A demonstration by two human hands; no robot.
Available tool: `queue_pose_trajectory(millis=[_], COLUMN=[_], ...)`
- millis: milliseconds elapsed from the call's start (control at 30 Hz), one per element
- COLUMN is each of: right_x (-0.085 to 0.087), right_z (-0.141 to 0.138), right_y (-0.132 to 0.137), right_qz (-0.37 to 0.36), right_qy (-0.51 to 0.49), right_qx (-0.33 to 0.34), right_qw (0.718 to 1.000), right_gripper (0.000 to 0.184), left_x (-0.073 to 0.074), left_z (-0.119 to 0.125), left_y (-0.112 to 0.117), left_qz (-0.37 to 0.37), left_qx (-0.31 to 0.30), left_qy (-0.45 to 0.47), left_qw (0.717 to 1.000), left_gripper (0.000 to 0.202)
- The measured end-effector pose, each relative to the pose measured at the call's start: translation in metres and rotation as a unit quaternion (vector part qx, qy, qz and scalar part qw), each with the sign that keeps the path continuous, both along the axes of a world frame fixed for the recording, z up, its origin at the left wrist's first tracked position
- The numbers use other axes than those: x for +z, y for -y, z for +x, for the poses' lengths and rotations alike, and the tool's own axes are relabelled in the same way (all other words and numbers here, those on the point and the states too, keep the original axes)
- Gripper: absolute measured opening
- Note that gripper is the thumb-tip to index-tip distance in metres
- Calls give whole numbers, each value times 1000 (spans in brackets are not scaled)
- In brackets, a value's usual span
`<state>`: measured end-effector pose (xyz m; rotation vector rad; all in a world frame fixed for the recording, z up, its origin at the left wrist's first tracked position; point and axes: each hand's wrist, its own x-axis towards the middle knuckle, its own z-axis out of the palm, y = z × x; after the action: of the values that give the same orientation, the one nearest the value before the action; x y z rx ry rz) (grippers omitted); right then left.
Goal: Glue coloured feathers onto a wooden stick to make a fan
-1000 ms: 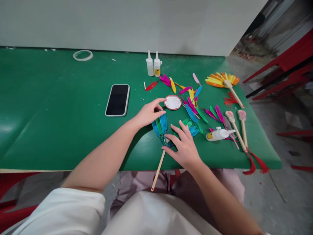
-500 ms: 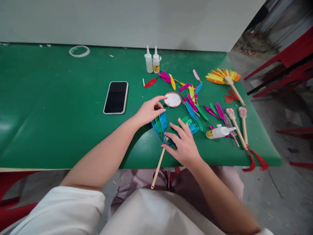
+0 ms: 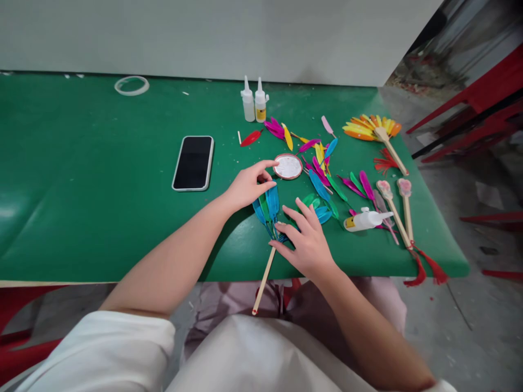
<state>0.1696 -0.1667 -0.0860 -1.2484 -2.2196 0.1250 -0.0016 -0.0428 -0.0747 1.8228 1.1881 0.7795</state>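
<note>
In front of me lies a feather fan of blue and green feathers on a flat wooden stick handle, which runs out past the table's near edge. My left hand is at the top of the fan, thumb and curled fingers closed at the tip of a blue feather, index finger stretched toward a round white disc with a reddish rim. Around the base of the feathers, my right hand presses with thumb and index finger; its other fingers spread over more blue and green feathers. The right hand partly hides the fan's base.
Loose coloured feathers lie beyond and right of my hands. A glue bottle lies on its side near two tasselled sticks. A yellow-orange fan, two upright glue bottles, a phone and a tape roll are farther out.
Almost nothing differs. The view has shifted very slightly, and both hands keep their places on the fan.
</note>
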Motion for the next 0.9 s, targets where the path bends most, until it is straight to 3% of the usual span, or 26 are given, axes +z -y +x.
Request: queue_pose_trajectory(millis=[133, 300, 467, 700, 900], right_x=[0, 1, 2, 2, 1], right_z=[0, 0, 0, 0, 0], right_y=[0, 1, 2, 1, 2], right_qz=[1, -10, -10, -10, -8], right_qy=[-1, 4, 9, 6, 2], right_qx=[4, 5, -3, -2, -2], right_qw=[1000, 1000, 1000, 1000, 1000], right_gripper=[26, 27, 28, 28, 27], left_x=[-2, -1, 2, 8, 13], left_z=[-1, -3, -5, -8, -13], left_y=[-1, -4, -5, -2, -5], left_qz=[-12, -39, -38, -15, -46], left_qx=[1, 47, 59, 18, -23], left_qy=[33, 84, 59, -28, -24], left_qw=[999, 995, 996, 999, 998], left_gripper=[49, 47, 46, 53, 51])
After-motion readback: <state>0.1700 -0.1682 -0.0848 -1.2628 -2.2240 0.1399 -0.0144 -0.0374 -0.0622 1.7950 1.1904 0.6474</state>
